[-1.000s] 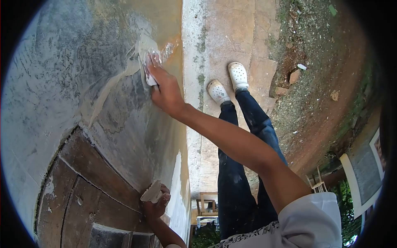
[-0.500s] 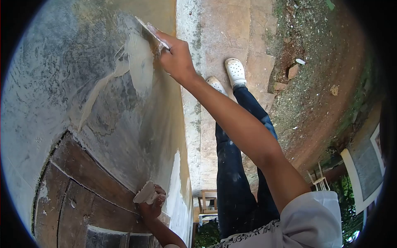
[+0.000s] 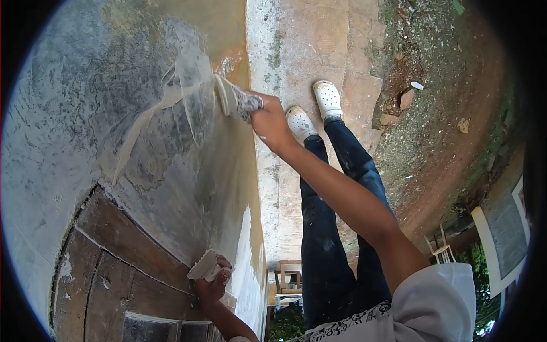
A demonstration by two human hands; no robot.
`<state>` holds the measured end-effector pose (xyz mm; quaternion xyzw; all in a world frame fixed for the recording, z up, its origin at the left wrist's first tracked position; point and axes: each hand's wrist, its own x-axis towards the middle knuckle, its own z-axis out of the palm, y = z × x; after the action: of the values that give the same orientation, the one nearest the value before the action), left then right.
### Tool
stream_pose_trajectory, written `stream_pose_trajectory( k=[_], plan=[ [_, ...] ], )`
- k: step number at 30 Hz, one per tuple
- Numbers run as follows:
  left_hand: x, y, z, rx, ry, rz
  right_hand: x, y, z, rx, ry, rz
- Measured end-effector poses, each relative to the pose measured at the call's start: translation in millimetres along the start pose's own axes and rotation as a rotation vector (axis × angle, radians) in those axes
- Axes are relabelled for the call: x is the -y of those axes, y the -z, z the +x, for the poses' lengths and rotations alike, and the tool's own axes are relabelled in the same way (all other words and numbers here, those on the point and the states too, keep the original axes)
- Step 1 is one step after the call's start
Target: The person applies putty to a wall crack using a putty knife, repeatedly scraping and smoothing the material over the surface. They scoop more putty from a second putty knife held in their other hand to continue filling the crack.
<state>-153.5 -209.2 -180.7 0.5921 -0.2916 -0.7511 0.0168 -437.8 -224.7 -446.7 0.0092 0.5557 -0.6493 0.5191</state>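
Nearest, at 5 o'clock, is the person's pale shirt, with dark lettering across its hem. From its sleeve at 4 o'clock, the bare forearm slants up toward 12 o'clock, ending in the right hand. That hand's fingers are clamped on a pale scraper, its blade pointing toward 10 o'clock, close against the wall; whether it touches cannot be told. At 7 o'clock the left hand has its fingers curled tight on a pale plate with a rough edge, tilted in front of a panelled wooden door at 8 o'clock.

The wall, mottled grey, fills the side from 8 to 11 o'clock. A pale smear of filler lies on it at 11 o'clock, just beside the blade, and a thinner streak curves from there down toward the door.

Dark jeans, scuffed with pale marks, run from 6 toward 1 o'clock, where white perforated clogs stand on worn paving. Beyond, at 2 o'clock, a reddish stone lies near a white scrap. Farther off, a light chair stands at 4 o'clock.
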Motion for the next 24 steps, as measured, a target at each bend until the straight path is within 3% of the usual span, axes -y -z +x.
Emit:
stream_pose_trajectory(
  k=[2,3,5,6,8,12,18,20,24],
  plan=[
    [-0.1,5.9,0.9,0.091,-0.132,0.376,8.3,-1.9,56.7,-0.051,-0.073,-0.050],
    [4.6,10.9,-3.3,0.087,-0.133,0.374,14.5,-12.9,64.5,-0.047,-0.075,-0.050],
    [17.5,22.8,-10.8,-0.083,0.135,-0.442,29.5,-33.5,76.5,-0.096,-0.118,-0.194],
    [7.2,8.6,-4.7,-0.084,0.128,-0.447,37.5,-37.6,73.4,-0.088,-0.115,-0.198],
    [-10.6,-18.5,6.5,0.079,-0.085,0.142,54.2,-41.3,56.3,-0.076,-0.226,-0.017],
    [-10.5,-17.0,6.0,0.084,-0.093,0.076,85.7,-47.1,25.4,-0.037,-0.280,0.013],
    [-13.4,-13.6,7.8,0.083,-0.106,0.320,112.5,-58.3,3.7,0.040,-0.293,0.235],
    [-14.7,-23.7,10.3,-0.030,-0.015,0.065,126.6,-59.7,-2.9,0.057,-0.372,0.166],
    [-19.2,-28.3,13.0,-0.086,-0.067,0.234,157.0,-59.7,-21.4,0.150,-0.381,0.215]
  ],
)
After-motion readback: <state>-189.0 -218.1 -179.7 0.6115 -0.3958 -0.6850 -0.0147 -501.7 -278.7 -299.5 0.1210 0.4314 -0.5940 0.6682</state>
